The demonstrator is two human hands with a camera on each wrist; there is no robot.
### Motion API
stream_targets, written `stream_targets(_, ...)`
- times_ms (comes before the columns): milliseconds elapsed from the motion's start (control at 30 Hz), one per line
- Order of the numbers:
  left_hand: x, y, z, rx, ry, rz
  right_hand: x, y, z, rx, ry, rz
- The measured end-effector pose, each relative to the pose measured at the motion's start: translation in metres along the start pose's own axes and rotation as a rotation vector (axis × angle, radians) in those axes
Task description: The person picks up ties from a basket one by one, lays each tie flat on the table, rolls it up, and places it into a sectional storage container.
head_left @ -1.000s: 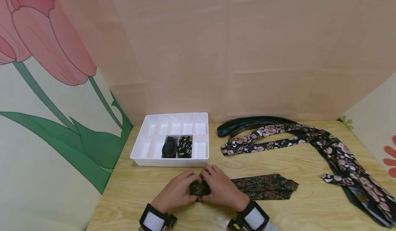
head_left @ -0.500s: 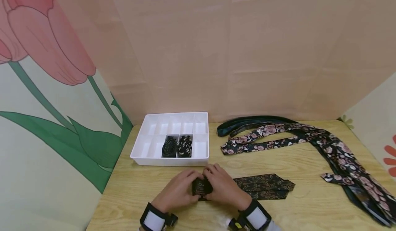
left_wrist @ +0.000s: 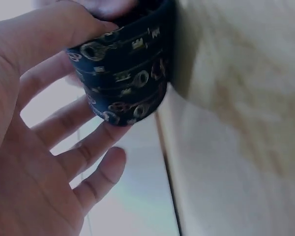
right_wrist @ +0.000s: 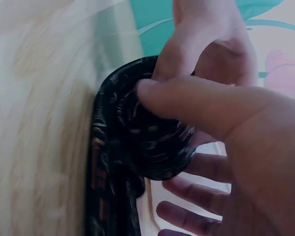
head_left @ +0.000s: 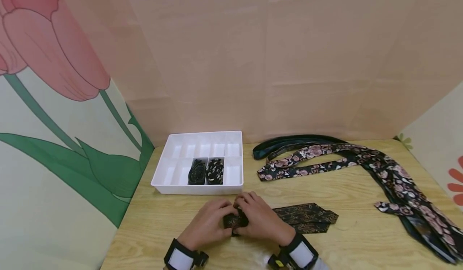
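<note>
On my left wrist feed, the rolled tie is near-black, printed with pale and pinkish keys. In my head view, its tail, at three o'clock from it, has brownish figures on black. At eleven I get a white tray with one dark roll and one black-and-cream roll; at two, a black tie with pink flowers. The table is yellow wood-grain, the wall at twelve peach.

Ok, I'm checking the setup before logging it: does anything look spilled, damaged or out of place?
Nothing looks spilled or damaged. Only the loose ties right of the white tray look untidy: they overlap and bend crookedly, unlike the two rolled ties inside it. The partly rolled tie looks fine.
</note>
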State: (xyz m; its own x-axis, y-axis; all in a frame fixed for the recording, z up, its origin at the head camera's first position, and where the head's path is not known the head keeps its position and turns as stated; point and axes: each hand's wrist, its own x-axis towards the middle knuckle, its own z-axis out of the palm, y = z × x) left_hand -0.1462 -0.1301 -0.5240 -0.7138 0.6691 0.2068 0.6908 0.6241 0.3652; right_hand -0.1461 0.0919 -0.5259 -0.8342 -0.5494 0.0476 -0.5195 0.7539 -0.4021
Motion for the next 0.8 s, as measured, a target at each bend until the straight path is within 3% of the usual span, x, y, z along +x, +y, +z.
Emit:
stream_targets(333,-0.001,0.004,-0.002,-0.005,-0.039,-0.026,-0.002,-0.001,-0.004,0.034,-0.008,0.002)
stream_targets(567,-0.002,0.004,-0.001,-0.163,-0.079,-0.049,-0.005,-0.004,-0.008,-0.006,-0.019,0.009)
stream_targets(800,0.000,0.005,-0.003,-0.124,-0.042,-0.030,-0.006,-0.007,-0.012,-0.005,-0.016,0.008)
